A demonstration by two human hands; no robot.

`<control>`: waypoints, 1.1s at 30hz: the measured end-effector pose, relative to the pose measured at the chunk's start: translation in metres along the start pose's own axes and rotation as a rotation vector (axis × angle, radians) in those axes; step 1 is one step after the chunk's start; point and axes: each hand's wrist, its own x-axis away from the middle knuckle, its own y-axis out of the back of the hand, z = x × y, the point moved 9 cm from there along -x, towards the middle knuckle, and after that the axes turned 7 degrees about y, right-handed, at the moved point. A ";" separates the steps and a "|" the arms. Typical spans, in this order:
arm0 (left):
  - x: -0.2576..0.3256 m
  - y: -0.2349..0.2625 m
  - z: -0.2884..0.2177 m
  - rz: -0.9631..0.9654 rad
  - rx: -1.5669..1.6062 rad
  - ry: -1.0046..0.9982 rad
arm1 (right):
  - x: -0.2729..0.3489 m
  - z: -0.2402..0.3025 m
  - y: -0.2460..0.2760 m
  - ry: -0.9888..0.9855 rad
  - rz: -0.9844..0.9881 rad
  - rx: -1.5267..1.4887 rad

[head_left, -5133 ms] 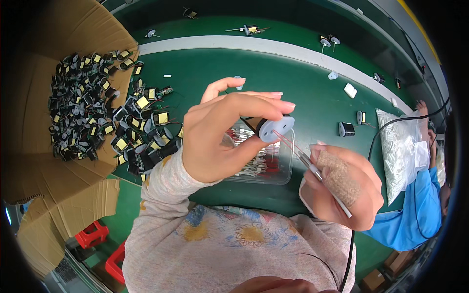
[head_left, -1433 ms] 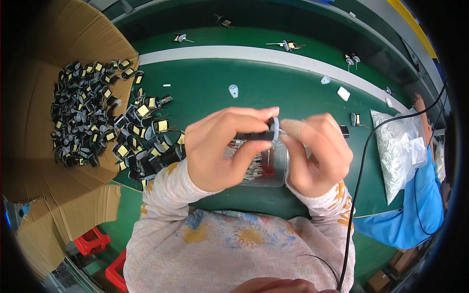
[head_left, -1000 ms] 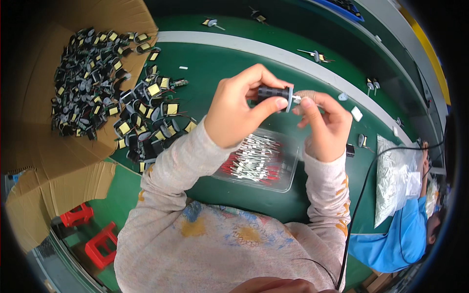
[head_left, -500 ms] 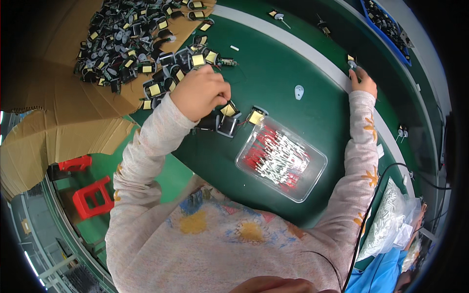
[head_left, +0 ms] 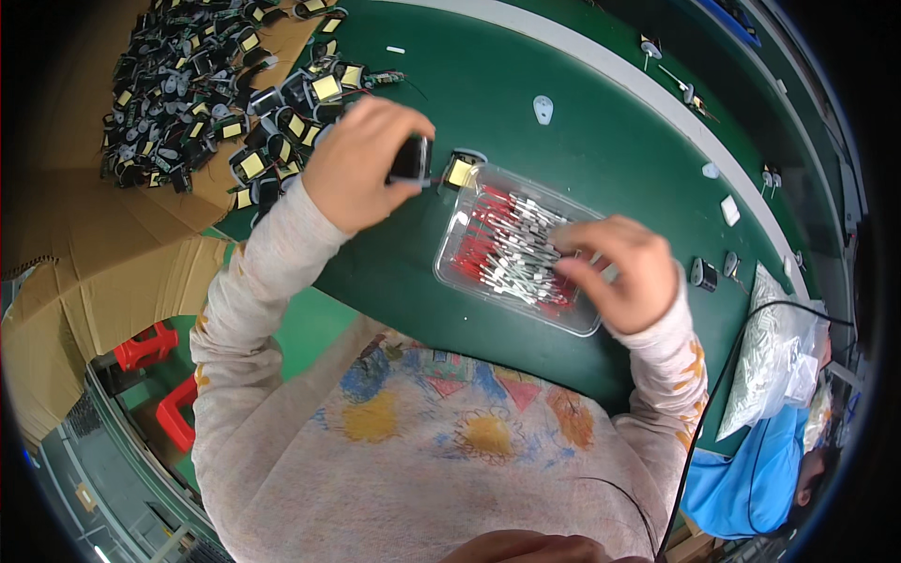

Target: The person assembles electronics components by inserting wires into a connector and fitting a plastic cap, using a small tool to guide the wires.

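My left hand (head_left: 361, 164) is closed around a small black module (head_left: 410, 159) with a glossy face and a greyish edge, lifted over the green table. Its underside is hidden by my fingers. My right hand (head_left: 624, 272) reaches in over the clear plastic box (head_left: 587, 324), slightly blurred, with a gap between thumb and fingers and nothing visible in it. Many short red and white wire-like pieces (head_left: 516, 244) fill that box. At its far left corner lies another black module (head_left: 462, 171) with a yellow pad.
Brown cardboard (head_left: 178, 211) at the left carries a heap of similar modules (head_left: 188, 94). A grey drop-shaped piece (head_left: 542, 110) lies beyond the box. At the right are a bag of white pieces (head_left: 760, 375), a black cable (head_left: 727, 375) and a loose black part (head_left: 703, 273).
My right hand has come back from the far right strip to the box. My left hand now holds up a black module from the near edge of the heap. The view has shifted.
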 end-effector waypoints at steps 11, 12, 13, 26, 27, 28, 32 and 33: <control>-0.033 0.005 -0.032 0.076 0.429 0.015 | -0.013 -0.003 -0.062 -0.120 0.197 0.231; -0.037 0.004 -0.037 0.075 0.428 0.010 | -0.015 -0.003 -0.062 -0.121 0.193 0.235; -0.041 0.003 -0.039 0.081 0.585 0.061 | -0.015 -0.003 -0.063 -0.117 0.189 0.211; -0.074 0.017 -0.073 0.058 1.220 -0.104 | 0.000 -0.014 -0.007 -0.224 -0.190 -0.359; -0.073 0.018 -0.074 0.089 1.193 -0.065 | 0.005 -0.016 0.003 -0.208 -0.277 -0.333; -0.073 0.023 -0.076 0.094 1.198 -0.065 | 0.008 -0.014 0.011 -0.201 -0.318 -0.306; -0.074 0.021 -0.074 0.139 1.132 0.045 | 0.010 -0.014 -0.017 -0.202 -0.066 0.008; -0.074 0.025 -0.075 0.111 1.107 0.011 | 0.009 -0.010 -0.026 -0.174 -0.002 0.087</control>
